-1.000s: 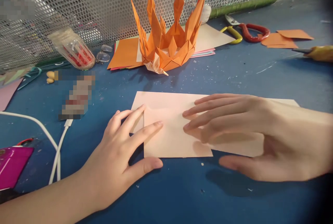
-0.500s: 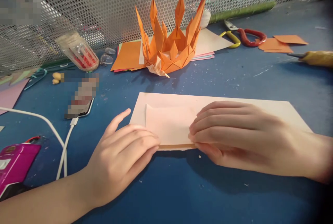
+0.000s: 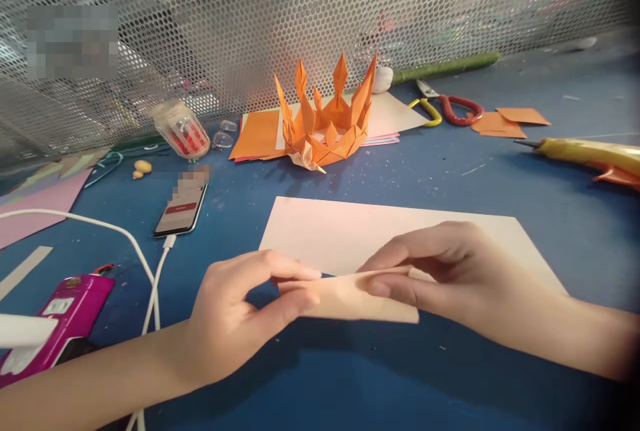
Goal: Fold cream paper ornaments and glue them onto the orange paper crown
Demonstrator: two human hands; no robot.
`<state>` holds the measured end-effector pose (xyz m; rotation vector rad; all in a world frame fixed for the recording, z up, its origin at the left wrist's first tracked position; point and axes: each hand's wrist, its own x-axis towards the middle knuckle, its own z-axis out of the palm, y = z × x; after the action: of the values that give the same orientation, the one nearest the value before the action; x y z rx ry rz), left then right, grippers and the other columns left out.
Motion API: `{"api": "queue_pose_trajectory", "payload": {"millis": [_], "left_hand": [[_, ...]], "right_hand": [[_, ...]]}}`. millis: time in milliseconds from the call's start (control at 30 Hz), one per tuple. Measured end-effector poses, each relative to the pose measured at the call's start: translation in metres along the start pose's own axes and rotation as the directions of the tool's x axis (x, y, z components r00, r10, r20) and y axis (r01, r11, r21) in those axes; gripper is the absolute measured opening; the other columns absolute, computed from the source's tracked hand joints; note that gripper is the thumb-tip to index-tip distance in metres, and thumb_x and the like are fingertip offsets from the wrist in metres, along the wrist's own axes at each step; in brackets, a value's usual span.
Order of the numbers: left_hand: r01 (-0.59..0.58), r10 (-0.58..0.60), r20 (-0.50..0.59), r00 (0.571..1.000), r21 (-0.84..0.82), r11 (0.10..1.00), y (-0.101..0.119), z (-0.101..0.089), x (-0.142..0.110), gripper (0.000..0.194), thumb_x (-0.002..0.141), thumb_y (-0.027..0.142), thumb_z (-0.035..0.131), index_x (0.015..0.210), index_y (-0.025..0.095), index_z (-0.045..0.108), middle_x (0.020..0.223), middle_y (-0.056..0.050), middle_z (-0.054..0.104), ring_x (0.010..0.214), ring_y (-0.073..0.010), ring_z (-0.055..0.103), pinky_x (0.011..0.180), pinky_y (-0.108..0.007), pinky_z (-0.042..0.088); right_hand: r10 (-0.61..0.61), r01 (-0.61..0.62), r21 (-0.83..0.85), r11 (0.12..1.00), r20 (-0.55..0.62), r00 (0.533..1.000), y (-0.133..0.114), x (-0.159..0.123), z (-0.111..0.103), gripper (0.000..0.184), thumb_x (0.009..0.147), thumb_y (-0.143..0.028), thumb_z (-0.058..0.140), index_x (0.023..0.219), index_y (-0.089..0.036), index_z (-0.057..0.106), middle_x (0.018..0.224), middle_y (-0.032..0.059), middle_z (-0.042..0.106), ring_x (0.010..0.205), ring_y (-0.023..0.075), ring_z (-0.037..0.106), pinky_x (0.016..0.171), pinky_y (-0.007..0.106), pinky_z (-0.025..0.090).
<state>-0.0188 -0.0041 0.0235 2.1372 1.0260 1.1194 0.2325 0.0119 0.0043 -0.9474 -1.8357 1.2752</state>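
Observation:
A small piece of pale peach paper (image 3: 345, 301) is pinched at both ends, its narrow side turned up and partly folded over. My left hand (image 3: 245, 314) closes thumb and fingers on its left end. On the right end, the thumb of my right hand (image 3: 450, 277) presses the near face while the fingers sit behind. Beneath and beyond lies a larger pale sheet (image 3: 320, 231), flat on the blue table (image 3: 240, 377). Farther back stands an orange folded-paper crown (image 3: 345, 144) with tall points and a small peach folded piece (image 3: 306, 159) at its front.
Behind the crown are stacked coloured papers (image 3: 257, 134) and a perforated metal screen (image 3: 225, 31). Red-and-yellow-handled scissors (image 3: 460, 111), orange scraps (image 3: 520, 117) and a yellow tool (image 3: 570, 151) lie right. Left are a jar (image 3: 183, 134), a phone (image 3: 183, 207), white cable (image 3: 156, 284) and magenta device (image 3: 85, 297).
The small paper was lying flat on the larger sheet under both hands. Now it is lifted and tilted up between my fingers, nearer the front. The camera view has also shifted.

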Motion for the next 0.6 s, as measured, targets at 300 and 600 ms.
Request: {"api": "queue_pose_trajectory", "payload": {"millis": [300, 600], "left_hand": [[0.336, -0.32, 0.112, 0.941, -0.179, 0.925, 0.013, 0.011, 0.0, 0.015, 0.079, 0.011, 0.07, 0.07, 0.023, 0.072, 0.064, 0.007, 0.073, 0.056, -0.0071, 0.066, 0.054, -0.011, 0.053], [-0.143, 0.135, 0.076, 0.988, 0.107, 0.984, 0.017, 0.021, 0.008, 0.017, 0.086, 0.005, 0.064, 0.08, 0.021, 0.064, 0.073, 0.003, 0.074, 0.064, -0.0107, 0.068, 0.065, -0.019, 0.054]], "right_hand": [[0.07, -0.069, 0.031, 0.997, -0.035, 0.997, -0.01, -0.006, 0.015, 0.013, 0.086, -0.032, 0.071, 0.076, -0.024, 0.074, 0.064, -0.0026, 0.07, 0.051, 0.0079, 0.057, 0.046, 0.015, 0.046], [-0.186, 0.185, -0.029, 0.982, -0.058, 0.981, 0.001, -0.007, 0.022, 0.01, 0.081, -0.014, 0.06, 0.082, -0.023, 0.065, 0.077, -0.0033, 0.071, 0.069, 0.0104, 0.065, 0.07, 0.02, 0.055]]}}
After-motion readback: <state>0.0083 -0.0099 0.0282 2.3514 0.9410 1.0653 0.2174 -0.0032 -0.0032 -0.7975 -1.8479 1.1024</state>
